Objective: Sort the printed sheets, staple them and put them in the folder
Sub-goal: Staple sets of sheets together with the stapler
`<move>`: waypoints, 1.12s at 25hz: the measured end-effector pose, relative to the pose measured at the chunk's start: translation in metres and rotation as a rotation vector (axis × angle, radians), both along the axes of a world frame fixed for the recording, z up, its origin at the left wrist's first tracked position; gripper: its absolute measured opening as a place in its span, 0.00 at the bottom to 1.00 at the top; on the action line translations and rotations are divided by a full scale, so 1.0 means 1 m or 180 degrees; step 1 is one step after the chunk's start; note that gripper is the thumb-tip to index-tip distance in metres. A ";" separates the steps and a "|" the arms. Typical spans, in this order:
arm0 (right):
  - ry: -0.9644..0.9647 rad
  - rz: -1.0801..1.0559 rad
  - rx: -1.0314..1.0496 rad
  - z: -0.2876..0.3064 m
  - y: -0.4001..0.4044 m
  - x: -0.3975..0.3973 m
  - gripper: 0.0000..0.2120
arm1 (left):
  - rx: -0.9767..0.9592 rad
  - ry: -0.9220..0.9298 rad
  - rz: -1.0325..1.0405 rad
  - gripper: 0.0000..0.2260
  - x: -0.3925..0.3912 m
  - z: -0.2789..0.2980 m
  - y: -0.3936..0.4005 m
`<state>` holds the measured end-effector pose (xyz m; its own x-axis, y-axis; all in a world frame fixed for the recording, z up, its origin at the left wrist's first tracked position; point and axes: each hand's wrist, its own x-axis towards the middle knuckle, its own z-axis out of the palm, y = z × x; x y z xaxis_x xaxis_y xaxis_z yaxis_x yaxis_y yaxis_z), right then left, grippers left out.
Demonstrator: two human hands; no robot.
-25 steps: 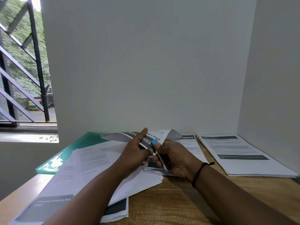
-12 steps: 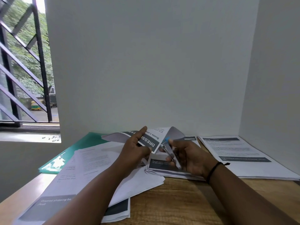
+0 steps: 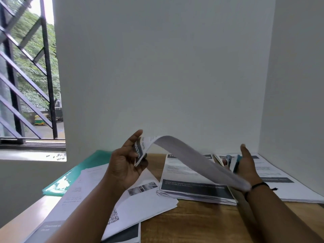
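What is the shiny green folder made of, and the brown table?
The glossy green folder looks like thin plastic: window light glints white off its smooth cover. The brown table shows wood grain streaks with a matte finish; solid wood or printed laminate, I cannot tell.

- stapled set [image 3: 184,156]: printed sheets, dark header band, pinched at one corner in the left hand [image 3: 125,165], raised over the table [image 3: 201,223], free end drooping toward its right edge, blurred.
- stapler [image 3: 234,163]: blue, gripped in the right hand [image 3: 246,166].
- folder [image 3: 82,170]: green, flat by the far left corner, part under loose sheets [image 3: 133,200].
- two printed stacks [image 3: 194,188] [image 3: 280,183]: flat along the back edge.
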<state>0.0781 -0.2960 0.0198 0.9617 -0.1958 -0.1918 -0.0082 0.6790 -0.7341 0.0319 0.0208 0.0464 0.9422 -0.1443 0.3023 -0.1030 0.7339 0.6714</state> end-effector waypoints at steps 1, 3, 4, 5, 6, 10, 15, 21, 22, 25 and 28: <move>-0.0020 0.0166 -0.0020 -0.001 -0.004 0.001 0.29 | -0.0011 0.0101 -0.0132 0.30 0.004 0.000 0.006; 0.0070 0.0364 -0.0291 -0.004 -0.010 0.003 0.27 | 0.0508 0.0510 -0.0164 0.31 0.012 -0.002 0.013; 0.0126 0.0380 -0.0488 -0.005 -0.010 0.003 0.26 | 0.0946 0.0733 -0.0043 0.26 0.014 -0.004 0.013; 0.0193 0.0395 -0.0769 -0.006 -0.008 0.003 0.25 | 0.1372 0.0927 0.0146 0.20 0.016 -0.006 0.011; 0.0255 0.0388 -0.1158 -0.006 -0.005 0.001 0.25 | 0.1709 0.1076 0.0365 0.17 0.016 -0.009 0.007; 0.0327 0.0772 -0.2778 -0.003 0.023 -0.017 0.19 | 0.2243 0.1256 0.1139 0.17 0.017 -0.018 0.003; 0.0673 0.1342 -0.3896 0.011 0.032 -0.025 0.17 | 0.1237 0.0633 0.1211 0.20 0.013 -0.009 -0.004; 0.0780 0.1817 -0.3394 0.008 0.009 -0.008 0.25 | 0.0453 0.0494 0.1387 0.23 0.017 -0.008 0.000; 0.0729 0.1644 -0.3019 0.007 0.001 -0.003 0.32 | 0.0594 0.0610 0.1301 0.25 0.018 -0.008 -0.001; 0.0586 0.1088 -0.2615 0.006 -0.009 0.000 0.26 | 0.1569 0.0805 0.1117 0.33 0.020 -0.019 -0.007; 0.0669 0.0106 -0.3624 0.000 -0.020 -0.003 0.12 | 0.3461 0.0249 0.1594 0.41 0.024 -0.038 -0.012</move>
<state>0.0750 -0.3160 0.0203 0.9397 -0.3332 -0.0776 -0.2082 -0.3769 -0.9026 0.0555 0.0093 0.0087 0.9770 0.0993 0.1889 -0.1465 -0.3313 0.9321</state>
